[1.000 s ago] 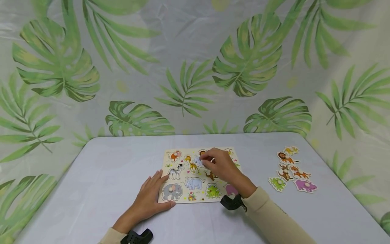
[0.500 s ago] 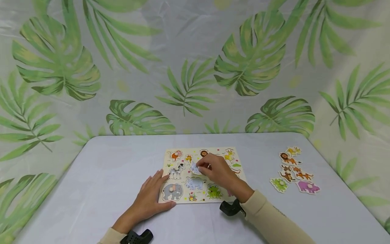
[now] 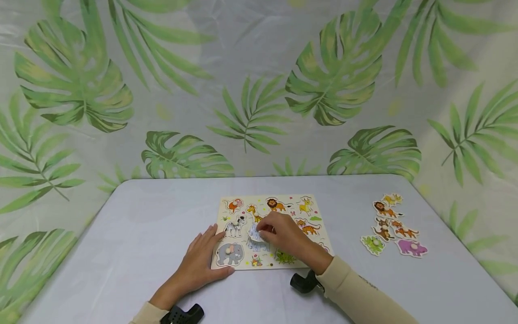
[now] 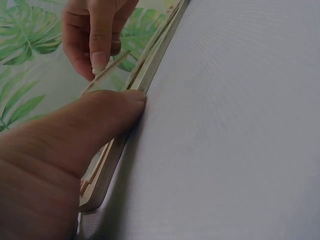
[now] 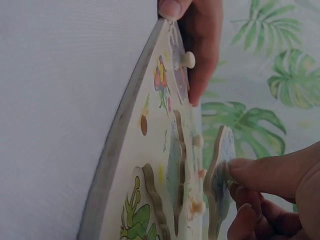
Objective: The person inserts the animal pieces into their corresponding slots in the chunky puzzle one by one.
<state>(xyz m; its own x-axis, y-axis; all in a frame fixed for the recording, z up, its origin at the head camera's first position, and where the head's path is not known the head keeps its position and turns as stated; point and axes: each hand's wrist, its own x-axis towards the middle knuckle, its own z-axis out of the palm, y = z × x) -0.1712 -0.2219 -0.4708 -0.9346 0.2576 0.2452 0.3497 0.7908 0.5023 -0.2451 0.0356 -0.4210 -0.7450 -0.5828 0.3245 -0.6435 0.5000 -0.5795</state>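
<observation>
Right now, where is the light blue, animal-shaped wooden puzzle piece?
In the head view, the light blue piece is pinched by the right hand above the cream rectangular wooden board, right of the black and white zebra.

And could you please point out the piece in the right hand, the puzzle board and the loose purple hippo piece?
Held piece [image 5: 218, 188]: right wrist view, on its printed face.
Puzzle board [image 5: 136, 156]: right wrist view, on bare wood.
Purple hippo piece [image 3: 409, 248]: head view, on its body.
</observation>
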